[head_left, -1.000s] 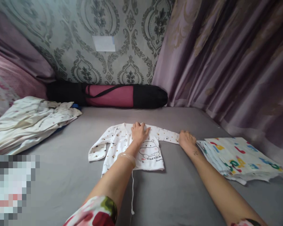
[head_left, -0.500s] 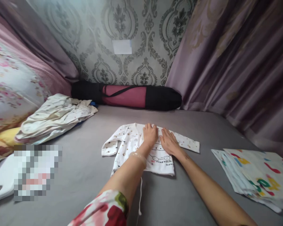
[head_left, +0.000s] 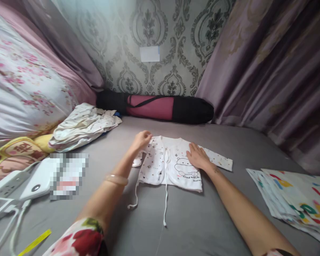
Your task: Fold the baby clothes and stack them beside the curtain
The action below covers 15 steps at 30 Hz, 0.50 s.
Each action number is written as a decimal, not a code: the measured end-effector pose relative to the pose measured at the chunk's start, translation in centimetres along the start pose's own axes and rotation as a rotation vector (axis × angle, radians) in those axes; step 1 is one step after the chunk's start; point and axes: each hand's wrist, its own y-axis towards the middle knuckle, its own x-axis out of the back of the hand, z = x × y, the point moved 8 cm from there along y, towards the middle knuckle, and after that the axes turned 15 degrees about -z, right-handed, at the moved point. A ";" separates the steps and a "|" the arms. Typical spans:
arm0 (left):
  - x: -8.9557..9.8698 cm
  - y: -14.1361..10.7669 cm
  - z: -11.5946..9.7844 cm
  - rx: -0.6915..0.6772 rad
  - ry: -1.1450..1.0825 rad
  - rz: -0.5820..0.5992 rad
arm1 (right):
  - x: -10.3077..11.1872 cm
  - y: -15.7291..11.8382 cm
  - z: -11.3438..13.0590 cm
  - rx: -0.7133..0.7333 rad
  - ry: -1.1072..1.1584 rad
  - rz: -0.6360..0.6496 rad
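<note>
A small white baby shirt (head_left: 156,163) with tie strings lies front up on the grey sheet, its right half printed with a cartoon animal and lettering. My left hand (head_left: 143,138), a pale bangle on its wrist, is at the shirt's left shoulder with fingers curled together on the cloth; the exact grip is partly hidden. Behind that wrist, the left sleeve (head_left: 137,161) shows only in part. My right hand (head_left: 198,156) presses flat on the shirt's right chest, fingers stretched out. Two white strings (head_left: 165,206) trail from the lower hem toward me.
Folded cloths with coloured prints (head_left: 296,199) lie at right. To the left are a heap of baby clothes (head_left: 82,124), a white power bank (head_left: 40,179), a power strip (head_left: 9,186) with cables and a yellow strip (head_left: 36,242). A black and red long bag (head_left: 149,106) lies along the wall.
My left hand has moved from the shirt's middle to its left shoulder, uncovering the front. My right hand stays flat on the right side. The view has swung left.
</note>
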 end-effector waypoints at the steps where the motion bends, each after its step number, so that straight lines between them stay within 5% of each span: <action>1: 1.8 -0.3 2.8 0.074 0.004 -0.008 | 0.1 0.3 -0.1 -0.002 0.009 0.008; 4: 6.2 -2.7 8.7 0.200 -0.006 0.040 | -0.1 1.6 -0.4 -0.023 0.038 0.014; 6: 8.2 -4.8 10.0 0.219 -0.045 0.085 | -0.2 2.7 0.3 -0.021 0.075 -0.041; 10: 9.7 -8.1 8.5 0.279 -0.049 0.181 | -0.5 4.3 5.1 0.042 0.226 -0.189; 15: 8.7 -8.6 6.6 0.285 0.022 0.171 | -1.6 5.2 13.6 0.163 0.489 -0.174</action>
